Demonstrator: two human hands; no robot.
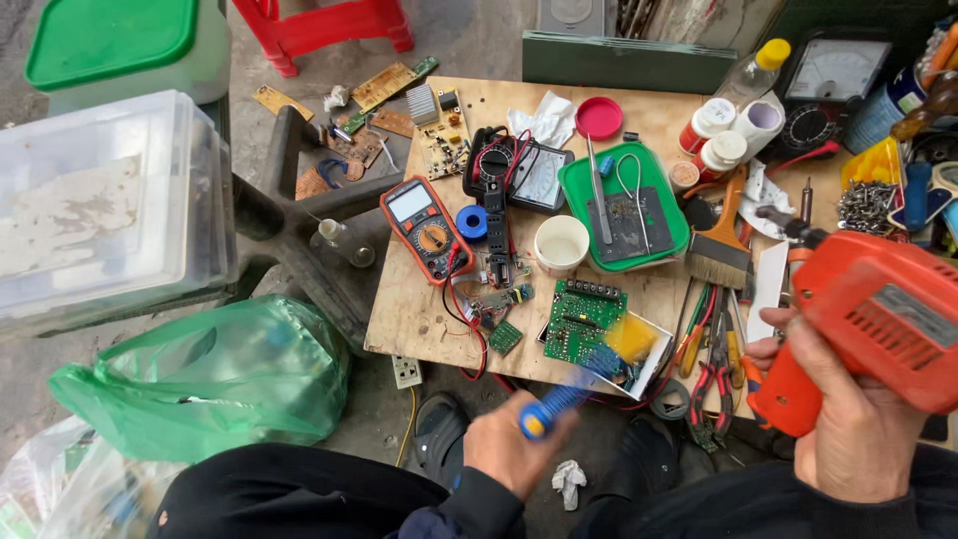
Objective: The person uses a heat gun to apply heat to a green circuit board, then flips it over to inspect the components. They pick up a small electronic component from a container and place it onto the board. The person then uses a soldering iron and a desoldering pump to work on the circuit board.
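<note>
My right hand [848, 419] wraps the grip of an orange drill [878, 319], fingers [768, 351] curled tight round the handle from the left side. The drill is a blocky plastic body with a grey label plate on top and a dark chuck pointing away from my fingers, up and left over the table [419, 319]. It is the biggest thing I hold, hanging over the right edge of the plywood top.

My left hand [514, 444] is closed round a small brush [584, 379]: blue ribbed handle, yellow bristles, all blurred. The handle runs up and right out of my fist; how my fingertips sit on it I cannot tell. The bristles lie on the right end of a green circuit board [579, 317], just beyond my knuckles. The board is rectangular, with a black terminal strip along its far edge, and rests on a white sheet.

Between my two hands lie pliers [714, 384] with red handles. Farther off from my left fingers sit a white cup [561, 244], a green tray [624, 205] and an orange multimeter [427, 228].
</note>
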